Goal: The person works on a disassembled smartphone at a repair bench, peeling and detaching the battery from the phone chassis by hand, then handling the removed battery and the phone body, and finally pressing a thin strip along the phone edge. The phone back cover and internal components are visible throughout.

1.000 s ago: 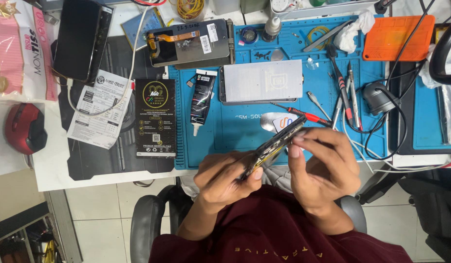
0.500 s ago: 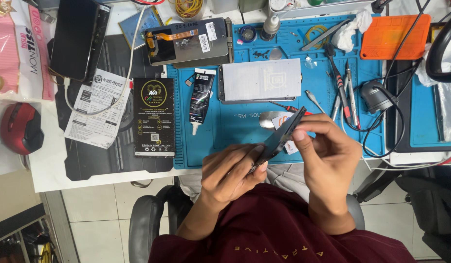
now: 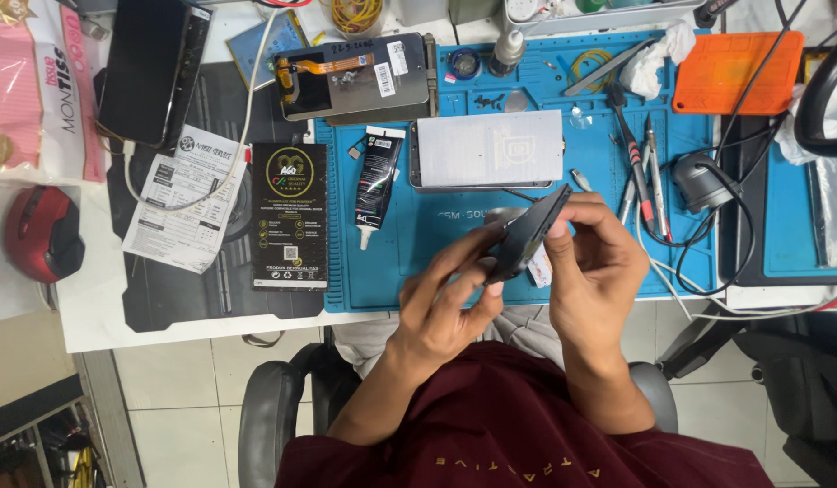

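A: In the head view, where is the phone (image 3: 529,233) in relation to the 2 hands?

B: It is held between them, above the front edge of the blue mat (image 3: 436,244), just in front of the person's body. It is a thin dark slab, seen almost edge-on. Its long axis runs on a diagonal, from low on the left to high on the right.

A: Which hand is at which end?

B: The left hand (image 3: 450,303) is at the lower end. Its fingers are closed on that end, thumb on one side and the other fingers on the opposite face. The right hand (image 3: 592,264) is at the upper end, with the fingertips together on the edge near the top corner. So both hands are clamped on the same thing, 1 at each end.

A: Is one hand nearer than the other?

B: Both touch it. The left hand covers more of the body, the right one pinches only the edge. A small white piece shows under the phone near the right palm, but I cannot tell what it is.

A: What lies about them?

B: Just behind the phone is a silver flat panel (image 3: 487,149). Left of it lies a black glue tube (image 3: 377,183). To the right are tweezers (image 3: 654,176) and a screwdriver (image 3: 631,154), well apart from the hands.
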{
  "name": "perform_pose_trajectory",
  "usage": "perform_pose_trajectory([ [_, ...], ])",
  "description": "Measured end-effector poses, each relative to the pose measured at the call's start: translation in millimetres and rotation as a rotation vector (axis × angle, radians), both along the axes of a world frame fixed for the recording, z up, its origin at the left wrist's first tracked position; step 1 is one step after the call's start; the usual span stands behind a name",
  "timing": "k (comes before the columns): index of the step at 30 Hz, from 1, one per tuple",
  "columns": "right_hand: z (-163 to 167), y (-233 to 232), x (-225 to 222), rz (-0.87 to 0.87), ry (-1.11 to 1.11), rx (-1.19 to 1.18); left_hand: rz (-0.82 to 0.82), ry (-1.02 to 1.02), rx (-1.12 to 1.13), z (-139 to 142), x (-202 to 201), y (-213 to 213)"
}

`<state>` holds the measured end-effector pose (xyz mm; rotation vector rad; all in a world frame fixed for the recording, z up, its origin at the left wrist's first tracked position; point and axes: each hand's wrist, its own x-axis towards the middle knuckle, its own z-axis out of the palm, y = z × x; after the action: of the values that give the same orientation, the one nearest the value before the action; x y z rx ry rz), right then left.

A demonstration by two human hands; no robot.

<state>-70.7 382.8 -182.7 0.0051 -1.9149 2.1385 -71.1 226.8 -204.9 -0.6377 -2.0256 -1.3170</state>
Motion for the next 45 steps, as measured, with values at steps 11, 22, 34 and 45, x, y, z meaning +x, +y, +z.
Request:
perform_pose_trajectory([
  [11,-6.5,-13.3,-1.8,-0.135,0.088,0.225,-0.056,0.004,0.187,-43.9,-10.3,10.1],
  [22,-15.6,-6.4,3.8,-0.078,-0.040,0.118,0.121,-0.013,0.063,-24.6,-8.2,26.8],
  [34,-2.1,-5.1,13.5,-0.038,-0.083,0.135,0.179,0.017,0.100,-28.8,-6.1,29.1],
  [45,-4.5,-5.9,12.4,0.013,-0.100,0.061,0.132,0.060,0.129,-30.8,-7.3,30.1],
])
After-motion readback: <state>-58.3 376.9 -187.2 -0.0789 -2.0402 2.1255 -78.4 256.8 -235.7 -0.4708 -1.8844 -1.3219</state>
